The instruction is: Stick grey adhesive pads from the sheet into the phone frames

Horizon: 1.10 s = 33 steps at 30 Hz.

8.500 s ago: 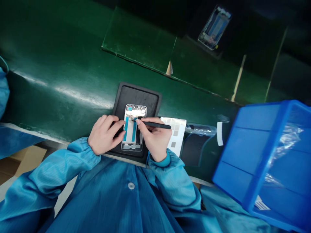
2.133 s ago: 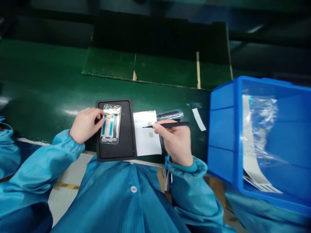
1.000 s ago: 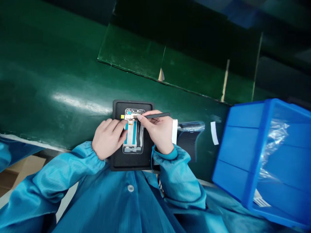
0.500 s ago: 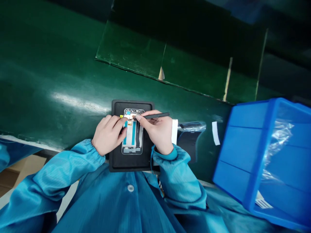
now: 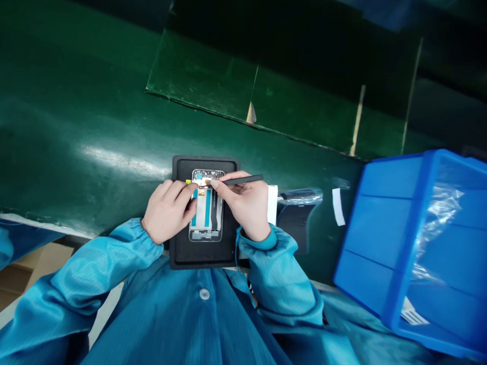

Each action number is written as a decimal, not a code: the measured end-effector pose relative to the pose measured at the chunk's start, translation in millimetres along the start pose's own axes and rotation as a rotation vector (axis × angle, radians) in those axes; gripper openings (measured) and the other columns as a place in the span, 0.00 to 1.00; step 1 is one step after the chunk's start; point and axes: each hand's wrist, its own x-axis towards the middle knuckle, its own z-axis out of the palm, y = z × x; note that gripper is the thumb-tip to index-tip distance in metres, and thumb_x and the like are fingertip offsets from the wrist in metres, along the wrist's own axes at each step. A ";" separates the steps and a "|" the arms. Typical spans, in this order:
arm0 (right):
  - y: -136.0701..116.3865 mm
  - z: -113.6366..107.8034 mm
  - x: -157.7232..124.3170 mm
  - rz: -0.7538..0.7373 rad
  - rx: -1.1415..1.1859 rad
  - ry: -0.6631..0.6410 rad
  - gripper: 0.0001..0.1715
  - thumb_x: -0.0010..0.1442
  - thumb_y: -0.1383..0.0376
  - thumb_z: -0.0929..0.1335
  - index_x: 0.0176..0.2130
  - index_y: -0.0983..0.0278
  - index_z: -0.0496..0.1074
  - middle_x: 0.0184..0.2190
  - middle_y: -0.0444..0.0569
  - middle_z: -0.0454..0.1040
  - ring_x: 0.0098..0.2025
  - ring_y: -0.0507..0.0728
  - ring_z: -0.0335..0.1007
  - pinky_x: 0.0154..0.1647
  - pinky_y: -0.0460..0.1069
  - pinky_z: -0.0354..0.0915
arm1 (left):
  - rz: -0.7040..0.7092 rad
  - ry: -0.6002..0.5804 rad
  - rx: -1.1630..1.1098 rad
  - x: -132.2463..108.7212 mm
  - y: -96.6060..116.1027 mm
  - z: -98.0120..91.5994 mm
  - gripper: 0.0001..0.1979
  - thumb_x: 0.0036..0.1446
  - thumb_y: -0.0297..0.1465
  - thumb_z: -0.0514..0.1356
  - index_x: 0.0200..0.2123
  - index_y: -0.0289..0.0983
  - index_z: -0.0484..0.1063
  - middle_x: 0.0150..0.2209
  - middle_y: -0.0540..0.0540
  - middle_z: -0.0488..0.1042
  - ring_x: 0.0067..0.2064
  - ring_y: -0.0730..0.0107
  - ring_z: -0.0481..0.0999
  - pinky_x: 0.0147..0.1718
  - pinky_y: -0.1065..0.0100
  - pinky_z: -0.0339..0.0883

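White sheet (image 5: 272, 204) behind right hand (image 5: 243, 205)

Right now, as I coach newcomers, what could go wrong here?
The tool in the right hand touches the frame at its top end; a slip might scratch parts there. The left hand only steadies it with fingertips, so it might shift. The tray sits at the bench edge and could tip.

Left hand (image 5: 167, 212), right hand (image 5: 243, 204) — close together

Slim black tweezers (image 5: 239, 179) back at the silver phone frame (image 5: 206, 223)
The right hand (image 5: 245, 205) has carried them from the white paper sheet (image 5: 272, 203) to the frame's top end, where a small yellow tab (image 5: 187, 181) now shows.
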 end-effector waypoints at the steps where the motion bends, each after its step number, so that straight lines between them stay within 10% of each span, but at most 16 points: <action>1: 0.1 0.0 0.0 0.000 0.001 0.002 0.13 0.52 0.57 0.78 0.31 0.62 0.77 0.27 0.46 0.82 0.28 0.56 0.80 0.29 0.49 0.76 | 0.001 0.000 0.000 0.1 0.1 0.0 0.15 0.66 0.33 0.55 0.52 0.34 0.74 0.41 0.39 0.76 0.41 0.56 0.72 0.40 0.57 0.68; 26: 5.7 -0.8 0.2 -0.034 -0.022 -0.007 0.13 0.53 0.56 0.78 0.32 0.62 0.78 0.30 0.48 0.82 0.30 0.57 0.81 0.32 0.51 0.76 | 0.072 -0.083 0.164 -0.3 3.2 -6.0 0.19 0.67 0.33 0.54 0.59 0.40 0.72 0.39 0.40 0.75 0.39 0.56 0.70 0.34 0.56 0.60; 33: -4.7 -29.5 -16.6 -0.061 0.017 0.215 0.13 0.51 0.58 0.79 0.32 0.61 0.78 0.28 0.46 0.80 0.27 0.55 0.77 0.30 0.50 0.74 | 0.163 -0.159 0.293 0.8 22.2 -13.3 0.22 0.65 0.23 0.51 0.61 0.33 0.69 0.39 0.38 0.75 0.39 0.56 0.71 0.31 0.56 0.58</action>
